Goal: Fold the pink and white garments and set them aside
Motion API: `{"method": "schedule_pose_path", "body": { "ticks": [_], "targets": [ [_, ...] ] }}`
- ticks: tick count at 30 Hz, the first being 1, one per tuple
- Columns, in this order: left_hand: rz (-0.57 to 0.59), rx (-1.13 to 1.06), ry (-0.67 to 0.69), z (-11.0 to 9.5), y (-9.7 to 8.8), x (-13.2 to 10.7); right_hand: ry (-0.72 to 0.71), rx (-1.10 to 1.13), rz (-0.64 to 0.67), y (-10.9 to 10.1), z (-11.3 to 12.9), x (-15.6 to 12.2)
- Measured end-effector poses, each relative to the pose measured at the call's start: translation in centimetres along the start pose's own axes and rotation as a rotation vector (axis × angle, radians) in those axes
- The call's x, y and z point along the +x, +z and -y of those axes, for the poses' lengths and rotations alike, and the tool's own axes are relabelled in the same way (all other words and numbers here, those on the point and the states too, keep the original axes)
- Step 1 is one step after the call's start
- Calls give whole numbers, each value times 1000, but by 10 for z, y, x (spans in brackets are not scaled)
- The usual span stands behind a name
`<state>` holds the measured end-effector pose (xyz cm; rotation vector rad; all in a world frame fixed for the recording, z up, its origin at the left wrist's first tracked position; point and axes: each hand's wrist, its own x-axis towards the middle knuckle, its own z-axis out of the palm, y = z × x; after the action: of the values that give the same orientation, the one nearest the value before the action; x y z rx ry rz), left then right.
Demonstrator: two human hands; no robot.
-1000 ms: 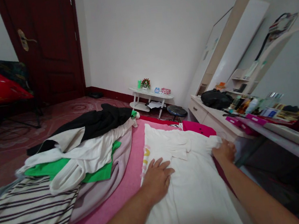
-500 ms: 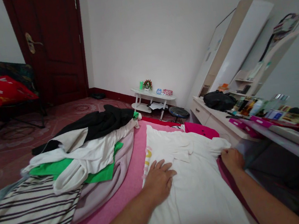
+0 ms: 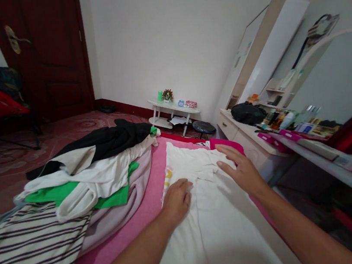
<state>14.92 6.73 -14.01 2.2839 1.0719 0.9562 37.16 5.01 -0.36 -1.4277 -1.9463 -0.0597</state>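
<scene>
A white shirt (image 3: 215, 227) lies spread flat on the pink bed cover (image 3: 127, 248) in front of me. My left hand (image 3: 176, 199) rests palm down on the shirt's left edge, fingers slightly curled and holding nothing. My right hand (image 3: 242, 170) lies open on the shirt's upper right part, fingers stretched out over the folded-in right sleeve, near the collar (image 3: 206, 172). A bright pink garment (image 3: 230, 144) peeks out under the shirt's far right corner.
A pile of clothes lies to the left: a striped one (image 3: 29, 253), a green one (image 3: 57, 194), white ones and a black one (image 3: 108, 139). A dresser (image 3: 249, 137) with a black bag and bottles stands right. A small white table (image 3: 173, 110) and a dark door (image 3: 50, 53) are beyond.
My right hand let go of the shirt's right sleeve edge and moved inward onto the shirt, fingers now spread; the sleeve lies folded in. My left hand stayed on the left edge.
</scene>
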Motion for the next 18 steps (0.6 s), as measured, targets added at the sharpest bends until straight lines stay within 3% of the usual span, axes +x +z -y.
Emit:
{"method": "schedule_pose_path", "body": {
  "ticks": [2, 6, 9, 13, 18],
  "targets": [
    [9, 24, 20, -2, 1, -1, 55, -31, -18, -3, -9, -19],
    [42, 110, 66, -7, 2, -3, 416, -85, -57, -5, -81, -52],
    [47, 120, 59, -7, 2, -3, 549, -114, -24, -2, -123, -61],
    [43, 99, 52, -5, 1, -2, 489, -149, 29, 12, -130, -60],
    [54, 88, 57, -5, 0, 0, 245, -327, 231, 36, -122, -50]
  ]
}}
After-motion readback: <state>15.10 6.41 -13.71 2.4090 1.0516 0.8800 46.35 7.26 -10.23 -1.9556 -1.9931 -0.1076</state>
